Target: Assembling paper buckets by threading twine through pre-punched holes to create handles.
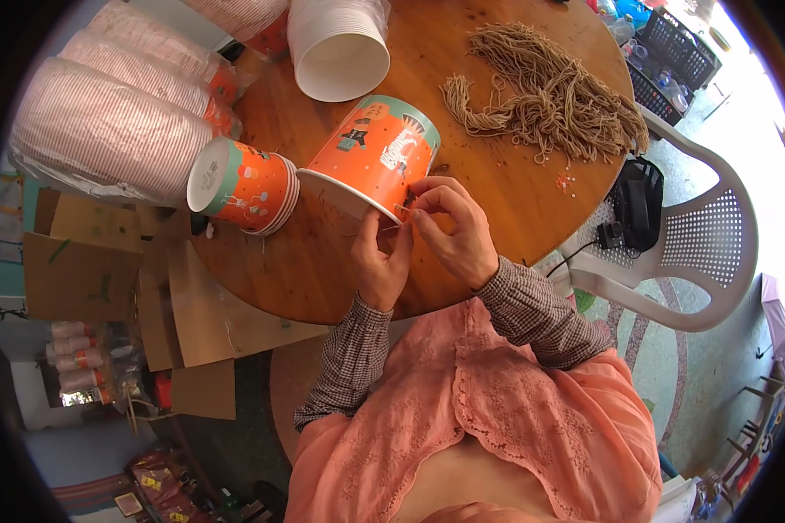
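Note:
A large orange paper bucket (pixel 371 152) with a green band and cartoon prints lies on its side on the table, its open rim tilted down toward me. My left hand (pixel 384 268) pinches the rim between thumb and fingers. Just right of it, my right hand (pixel 456 228) is closed by the same rim, thumb and fingertips together on a short piece of tan cord (pixel 401 208). The cord's far end, inside the bucket, is hidden. Toward the upper right, a tangled bundle of tan cords (pixel 545 91) rests on the table.
A short stack of orange paper buckets (pixel 251 187) lies left of my bucket, beside long plastic-wrapped stacks (pixel 105 131). White nested buckets (pixel 340 61) stand behind. A white plastic chair (pixel 702 231) holds a black bag (pixel 641 205). Cardboard boxes (pixel 83 270) stand left of the wooden table (pixel 262 279).

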`<state>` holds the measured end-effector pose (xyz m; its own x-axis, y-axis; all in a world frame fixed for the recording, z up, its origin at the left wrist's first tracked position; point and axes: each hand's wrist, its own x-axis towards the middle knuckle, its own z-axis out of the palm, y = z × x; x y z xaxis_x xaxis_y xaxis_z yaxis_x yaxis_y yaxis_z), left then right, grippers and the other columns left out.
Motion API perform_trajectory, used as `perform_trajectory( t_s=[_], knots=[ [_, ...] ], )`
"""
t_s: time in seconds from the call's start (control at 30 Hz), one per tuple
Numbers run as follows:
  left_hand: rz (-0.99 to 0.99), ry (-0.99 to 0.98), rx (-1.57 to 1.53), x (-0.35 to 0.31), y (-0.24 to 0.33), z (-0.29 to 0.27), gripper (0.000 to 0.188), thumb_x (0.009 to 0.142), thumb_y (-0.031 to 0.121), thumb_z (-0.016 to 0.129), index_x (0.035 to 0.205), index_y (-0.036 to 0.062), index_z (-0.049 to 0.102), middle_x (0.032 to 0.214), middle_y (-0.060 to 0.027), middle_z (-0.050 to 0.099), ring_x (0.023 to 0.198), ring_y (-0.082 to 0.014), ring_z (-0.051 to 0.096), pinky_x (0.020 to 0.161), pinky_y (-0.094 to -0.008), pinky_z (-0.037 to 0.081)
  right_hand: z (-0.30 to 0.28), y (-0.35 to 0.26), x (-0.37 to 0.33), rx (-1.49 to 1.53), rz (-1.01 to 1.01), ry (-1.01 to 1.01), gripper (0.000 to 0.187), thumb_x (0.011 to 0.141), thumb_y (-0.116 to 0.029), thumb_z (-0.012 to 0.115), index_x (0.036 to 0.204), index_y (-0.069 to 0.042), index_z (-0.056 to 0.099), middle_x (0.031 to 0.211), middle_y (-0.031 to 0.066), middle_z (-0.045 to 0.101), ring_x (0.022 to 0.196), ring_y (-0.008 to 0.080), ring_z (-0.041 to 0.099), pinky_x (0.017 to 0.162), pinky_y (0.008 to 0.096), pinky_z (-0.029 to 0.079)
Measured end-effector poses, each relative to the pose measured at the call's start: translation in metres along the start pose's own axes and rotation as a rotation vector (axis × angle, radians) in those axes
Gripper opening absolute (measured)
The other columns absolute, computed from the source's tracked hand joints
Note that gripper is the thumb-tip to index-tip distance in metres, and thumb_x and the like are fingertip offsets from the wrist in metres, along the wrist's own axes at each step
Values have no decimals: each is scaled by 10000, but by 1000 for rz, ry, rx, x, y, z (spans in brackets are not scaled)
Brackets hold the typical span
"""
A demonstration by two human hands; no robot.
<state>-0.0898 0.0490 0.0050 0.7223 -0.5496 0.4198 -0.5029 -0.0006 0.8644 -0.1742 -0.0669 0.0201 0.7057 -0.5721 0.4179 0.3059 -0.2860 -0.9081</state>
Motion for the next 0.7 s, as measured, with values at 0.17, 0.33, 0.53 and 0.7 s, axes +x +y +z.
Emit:
perform_trajectory(
  t_s=[0.17, 0.33, 0.53, 0.7],
  knots=[
    [6, -11, 5, -1, -2, 1, 365, 871, 51, 656, 1206, -24, 532, 929, -108, 684, 822, -175, 681, 709, -290, 541, -3, -1, -1, -47, -10, -9, 72, 838, -44, 645, 879, 5, 610, 1089, 131, 600, 963, 210, 619, 839, 304, 501],
    [2, -22, 21, -2, -2, 0, 375, 865, 54, 663, 1208, -22, 531, 927, -112, 685, 823, -183, 683, 709, -295, 541, -5, -1, -2, -96, -35, -24, 78, 832, -46, 648, 870, 7, 605, 1083, 129, 601, 952, 217, 624, 825, 304, 505],
    [30, -5, 61, -2, -3, 0, 365, 866, 54, 662, 1203, -17, 541, 933, -109, 683, 812, -185, 678, 711, -302, 538, -4, -2, 0, -138, -56, -26, 82, 822, -37, 649, 864, 11, 598, 1061, 127, 603, 935, 226, 625, 815, 315, 505],
    [-2, -9, 28, -1, -3, 0, 347, 865, 64, 671, 1183, -18, 559, 925, -102, 677, 823, -169, 664, 725, -293, 524, -9, -4, 2, -51, -49, -24, 76, 830, -23, 631, 884, 11, 590, 995, 111, 617, 911, 203, 620, 802, 301, 499]
  ],
)
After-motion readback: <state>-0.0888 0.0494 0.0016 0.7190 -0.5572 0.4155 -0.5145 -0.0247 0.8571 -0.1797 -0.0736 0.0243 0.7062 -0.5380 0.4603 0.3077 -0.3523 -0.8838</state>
